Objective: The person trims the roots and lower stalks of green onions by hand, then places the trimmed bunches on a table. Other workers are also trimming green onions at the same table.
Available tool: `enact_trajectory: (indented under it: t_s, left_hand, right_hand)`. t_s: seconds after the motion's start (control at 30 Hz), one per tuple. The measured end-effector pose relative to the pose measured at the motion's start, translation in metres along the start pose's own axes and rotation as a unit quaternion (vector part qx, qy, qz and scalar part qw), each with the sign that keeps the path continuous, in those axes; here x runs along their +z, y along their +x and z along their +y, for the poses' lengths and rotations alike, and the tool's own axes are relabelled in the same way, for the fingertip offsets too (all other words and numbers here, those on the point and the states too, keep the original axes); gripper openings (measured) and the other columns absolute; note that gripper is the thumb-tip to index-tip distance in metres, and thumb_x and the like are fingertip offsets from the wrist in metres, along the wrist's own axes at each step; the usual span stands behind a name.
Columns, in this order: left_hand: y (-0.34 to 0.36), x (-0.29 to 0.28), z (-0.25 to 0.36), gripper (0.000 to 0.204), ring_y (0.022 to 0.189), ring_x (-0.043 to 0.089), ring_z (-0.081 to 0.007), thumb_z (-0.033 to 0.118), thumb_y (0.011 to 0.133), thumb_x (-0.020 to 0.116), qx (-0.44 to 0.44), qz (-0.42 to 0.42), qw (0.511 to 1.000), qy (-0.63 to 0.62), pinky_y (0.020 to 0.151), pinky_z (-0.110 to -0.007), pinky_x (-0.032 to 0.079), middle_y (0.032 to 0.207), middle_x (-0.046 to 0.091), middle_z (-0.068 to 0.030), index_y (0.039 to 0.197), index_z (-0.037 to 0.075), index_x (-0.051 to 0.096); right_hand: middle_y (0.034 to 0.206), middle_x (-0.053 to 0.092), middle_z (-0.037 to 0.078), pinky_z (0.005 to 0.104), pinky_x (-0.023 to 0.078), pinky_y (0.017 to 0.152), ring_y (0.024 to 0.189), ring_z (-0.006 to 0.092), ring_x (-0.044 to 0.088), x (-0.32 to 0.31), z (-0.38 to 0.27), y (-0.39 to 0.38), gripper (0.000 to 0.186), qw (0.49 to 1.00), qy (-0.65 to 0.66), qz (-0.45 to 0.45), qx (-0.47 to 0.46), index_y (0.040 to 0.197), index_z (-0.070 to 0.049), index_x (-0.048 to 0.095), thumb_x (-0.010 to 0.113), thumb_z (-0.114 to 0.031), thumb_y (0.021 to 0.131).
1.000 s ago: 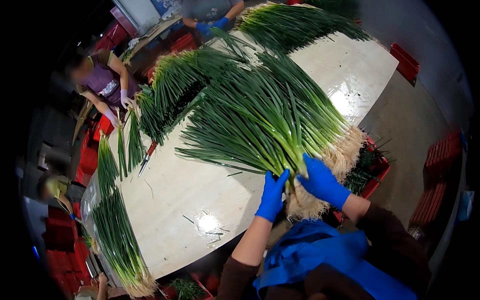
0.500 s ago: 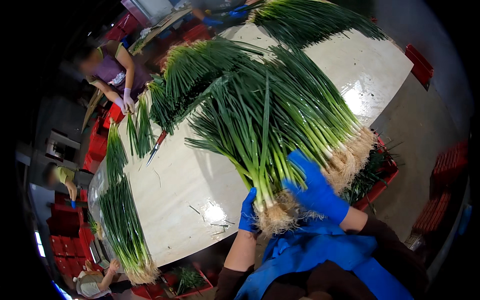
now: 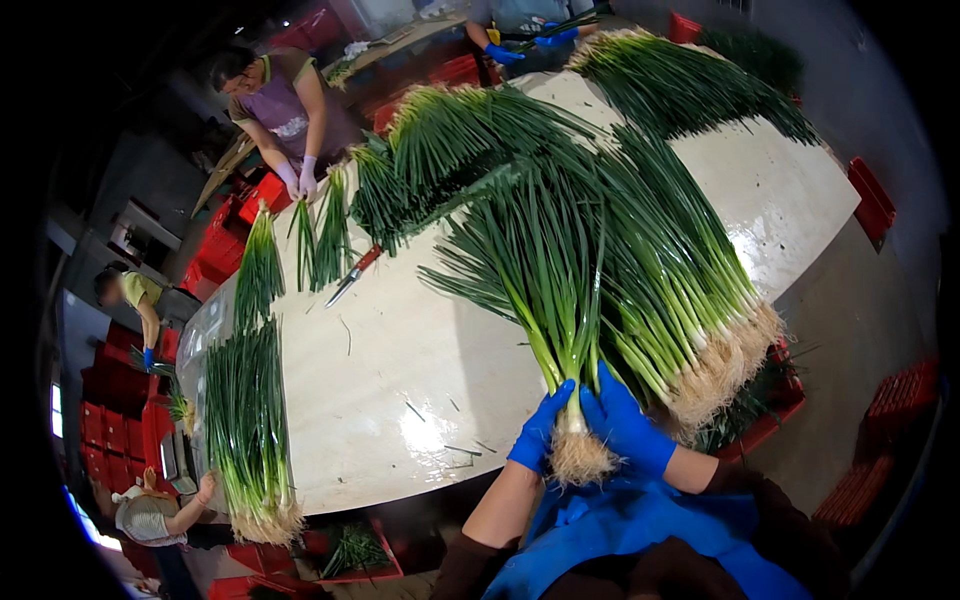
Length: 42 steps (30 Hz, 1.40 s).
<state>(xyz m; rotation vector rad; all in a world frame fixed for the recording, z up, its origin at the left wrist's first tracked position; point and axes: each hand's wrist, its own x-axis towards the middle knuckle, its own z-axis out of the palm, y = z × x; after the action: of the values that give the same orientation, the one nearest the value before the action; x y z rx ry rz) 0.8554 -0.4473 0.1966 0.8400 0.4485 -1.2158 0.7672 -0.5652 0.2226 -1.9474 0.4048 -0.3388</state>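
My left hand [image 3: 543,432] and my right hand [image 3: 632,428], both in blue gloves, close from either side around the white lower stems of a bunch of green onions [image 3: 560,330]. Its pale, hairy roots hang between my hands at the table's near edge, and the dark leaves fan out away from me. Close to my right hand lies a larger pile of green onions [image 3: 692,318], roots toward me, its leaves overlapping those of the bunch. A knife [image 3: 354,274] with a reddish handle rests on the table farther left.
More green onions [image 3: 245,425] lie along the left side of the white table [image 3: 400,370], with further heaps [image 3: 690,85] at the far side. Across the table a person in a purple apron [image 3: 290,115] handles stems. Red crates [image 3: 765,425] stand below the edge.
My right hand has come in from over the stems and now closes on the bunch beside my left hand. The bunch's roots are gathered tighter. The whole view has shifted somewhat.
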Motion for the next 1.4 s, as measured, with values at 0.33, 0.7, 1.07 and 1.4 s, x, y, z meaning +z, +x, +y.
enact_trajectory:
  t_s: [0.33, 0.7, 1.07, 1.4]
  left_hand:
    - [-0.029, -0.048, -0.005, 0.047, 0.084, 0.061, -0.0268, 0.039, 0.083, 0.054, 0.007, -0.22, 0.97, -0.107, 0.079, -0.037, 0.051, 0.099, 0.062, -0.0167, 0.115, 0.004, 0.056]
    - [-0.029, -0.025, 0.013, 0.084, 0.112, 0.051, -0.0234, 0.015, 0.072, 0.078, 0.37, -0.013, 0.881, 0.295, 0.09, -0.034, 0.047, 0.125, 0.047, -0.0138, 0.136, 0.001, 0.026]
    - [-0.107, -0.036, 0.04, 0.091, 0.119, 0.047, -0.0251, 0.003, 0.07, 0.075, 0.412, 0.007, 0.867, 0.28, 0.098, -0.037, 0.042, 0.131, 0.044, -0.0147, 0.143, 0.005, 0.02]
    - [-0.082, -0.147, 0.066, 0.042, 0.094, 0.061, -0.0215, 0.014, 0.084, 0.062, 0.225, 0.204, 0.94, 0.158, 0.078, -0.031, 0.05, 0.107, 0.061, -0.0124, 0.122, 0.0, 0.051]
  right_hand:
    - [0.127, 0.051, 0.017, 0.0351, 0.038, 0.098, 0.116, 0.0231, 0.05, 0.016, 0.043, 0.021, 0.065, 0.949, 0.246, -0.022, 0.197, 0.132, 0.003, 0.042, 0.058, -0.043, 0.088]
    - [0.127, 0.053, 0.008, 0.0292, 0.037, 0.099, 0.115, 0.0167, 0.049, 0.067, 0.053, 0.043, 0.057, 0.82, 0.492, -0.104, 0.274, 0.132, -0.004, 0.046, 0.065, -0.032, 0.086]
    - [0.127, 0.047, 0.012, 0.0339, 0.04, 0.098, 0.118, 0.02, 0.045, 0.079, -0.084, 0.043, 0.075, 0.911, 0.367, -0.188, -0.006, 0.139, -0.004, 0.025, 0.071, -0.016, 0.081]
    - [0.116, 0.056, 0.018, 0.0333, 0.045, 0.089, 0.105, 0.0216, 0.055, 0.147, 0.005, 0.06, 0.06, 0.947, 0.083, -0.282, 0.132, 0.126, 0.004, 0.043, 0.066, -0.032, 0.085]
